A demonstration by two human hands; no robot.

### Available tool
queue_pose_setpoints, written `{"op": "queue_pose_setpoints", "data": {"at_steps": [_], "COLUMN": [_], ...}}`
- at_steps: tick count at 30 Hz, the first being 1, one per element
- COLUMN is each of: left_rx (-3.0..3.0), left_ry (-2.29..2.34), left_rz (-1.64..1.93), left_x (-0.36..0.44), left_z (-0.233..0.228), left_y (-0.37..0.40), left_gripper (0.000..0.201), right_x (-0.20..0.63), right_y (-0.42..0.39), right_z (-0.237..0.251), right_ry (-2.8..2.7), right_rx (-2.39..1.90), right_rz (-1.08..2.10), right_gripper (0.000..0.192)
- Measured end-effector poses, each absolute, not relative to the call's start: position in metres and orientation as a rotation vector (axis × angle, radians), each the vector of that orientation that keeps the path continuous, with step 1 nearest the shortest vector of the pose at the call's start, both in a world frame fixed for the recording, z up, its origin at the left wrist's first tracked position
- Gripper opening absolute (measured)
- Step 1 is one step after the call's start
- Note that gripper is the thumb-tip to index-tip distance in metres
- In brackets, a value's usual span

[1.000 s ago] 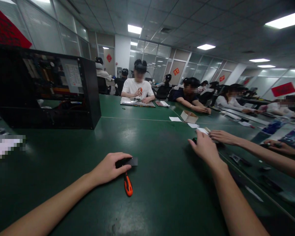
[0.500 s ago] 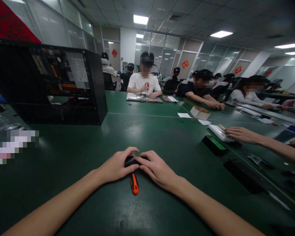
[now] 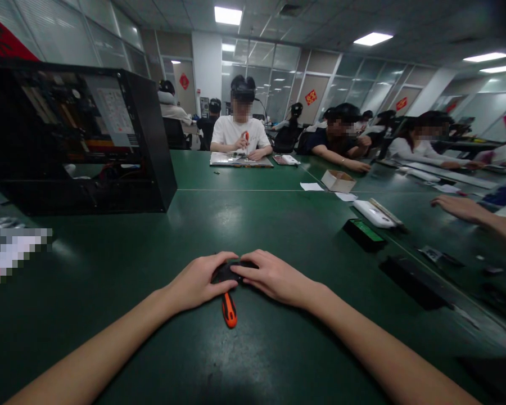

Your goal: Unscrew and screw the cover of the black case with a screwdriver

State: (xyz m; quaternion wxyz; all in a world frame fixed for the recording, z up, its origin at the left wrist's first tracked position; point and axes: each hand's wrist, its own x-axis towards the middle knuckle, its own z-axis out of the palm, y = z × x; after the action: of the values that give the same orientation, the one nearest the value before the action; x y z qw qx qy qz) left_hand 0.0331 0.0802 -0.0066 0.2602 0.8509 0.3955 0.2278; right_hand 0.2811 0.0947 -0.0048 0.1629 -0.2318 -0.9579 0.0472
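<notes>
A small, dark, low object (image 3: 226,273) lies on the green table between my hands, partly covered by fingers; its exact kind is hard to make out. My left hand (image 3: 198,280) curls round its left side, thumb at the near edge and fingers at the far edge. From the right, my right hand (image 3: 274,275) grips it too, with a fingertip resting on its top. Just on the near side lies a screwdriver (image 3: 230,312) with an orange and black handle, its other end hidden by my left hand and the object. Neither hand grips it.
An open black computer case (image 3: 152,140) stands at the left. To the right lie a black tray with a green panel (image 3: 365,233), a white device (image 3: 373,214) and dark parts. A cardboard box (image 3: 338,181) is farther back. A neighbour's hand (image 3: 459,208) reaches in from the right.
The view has shifted slightly. My right hand has spread a little over the dark object, so more of it shows. The neighbour's hand has drawn back right from the white device.
</notes>
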Motion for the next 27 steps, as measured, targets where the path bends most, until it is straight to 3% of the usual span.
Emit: {"op": "queue_pose_setpoints", "data": {"at_steps": [4, 8, 12, 16, 27], "left_rx": [2.223, 2.239, 2.303, 2.329, 2.377], "left_ry": [1.163, 1.158, 1.151, 1.154, 1.186], "left_rz": [0.625, 0.653, 0.639, 0.654, 0.680], "left_x": [0.034, 0.032, 0.031, 0.030, 0.024], "left_z": [-0.008, -0.010, -0.009, -0.008, -0.008], "left_y": [0.082, 0.083, 0.082, 0.081, 0.083], "left_gripper": [0.052, 0.044, 0.039, 0.035, 0.028], "right_x": [0.344, 0.443, 0.502, 0.511, 0.516], "right_y": [0.122, 0.147, 0.154, 0.155, 0.154], "right_z": [0.012, 0.022, 0.018, 0.010, 0.015], "right_ry": [-2.518, -1.972, -1.731, -1.777, -1.763], "right_rx": [-1.004, -1.757, -2.322, -2.401, -2.512], "right_rz": [-0.064, -0.359, -0.340, -0.229, -0.155], "right_gripper": [0.041, 0.046, 0.053, 0.043, 0.040]}}
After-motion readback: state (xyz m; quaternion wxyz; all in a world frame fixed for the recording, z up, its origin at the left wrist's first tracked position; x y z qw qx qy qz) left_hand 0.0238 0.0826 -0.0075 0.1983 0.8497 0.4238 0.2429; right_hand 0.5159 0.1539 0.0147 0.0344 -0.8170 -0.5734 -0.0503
